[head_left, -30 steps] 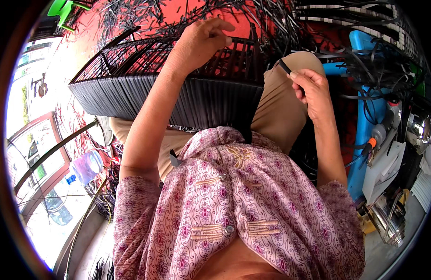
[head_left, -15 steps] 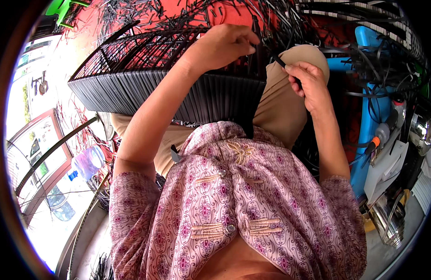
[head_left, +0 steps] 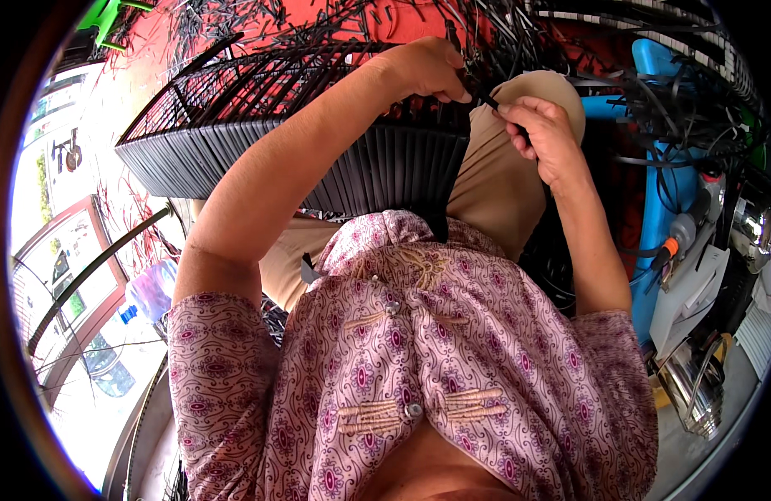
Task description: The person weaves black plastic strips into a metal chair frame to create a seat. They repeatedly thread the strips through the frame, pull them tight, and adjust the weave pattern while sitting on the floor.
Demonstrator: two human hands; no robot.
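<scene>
Reaching forward, the left hand (head_left: 427, 68) and right hand (head_left: 542, 134) both pinch one black strip (head_left: 488, 101) above the woven basket (head_left: 318, 142).

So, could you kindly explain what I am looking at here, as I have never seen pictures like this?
There is no machine: a person wears a wide camera on the head, looking down, so edges bend. You see their patterned shirt and both bare arms. A black woven basket, half finished, lies across their lap. The left hand and the right hand meet at its rim, pinching a thin black strip between them. Loose black strips litter the red floor beyond, and a blue frame stands at the right.
</scene>
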